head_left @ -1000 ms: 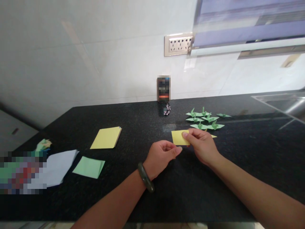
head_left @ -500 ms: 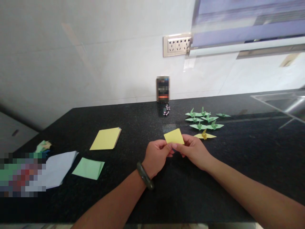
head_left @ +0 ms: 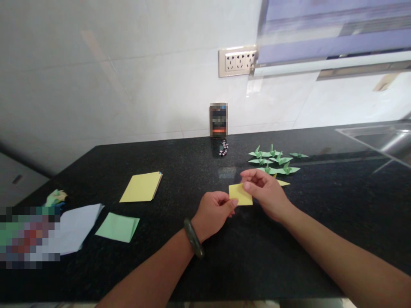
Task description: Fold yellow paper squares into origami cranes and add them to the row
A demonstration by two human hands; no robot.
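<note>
A small folded yellow paper (head_left: 239,194) is held just above the black countertop (head_left: 192,256) between both hands. My left hand (head_left: 213,214), with a dark bangle on its wrist, pinches the paper's left edge. My right hand (head_left: 265,192) grips its right side with thumb and fingers closed on it. Behind my right hand lie several green paper cranes (head_left: 272,160), and a yellow crane (head_left: 283,183) is partly hidden by that hand.
A stack of yellow paper (head_left: 141,187) lies at the left, with a green folded sheet (head_left: 117,226) and a pale blue sheet (head_left: 75,226) nearer the edge. A small dark box (head_left: 218,120) stands against the wall. A steel sink (head_left: 382,139) sits at the far right.
The yellow paper has turned and dropped lower between my hands. My right hand has shifted its grip from the paper's lower edge to its right side.
</note>
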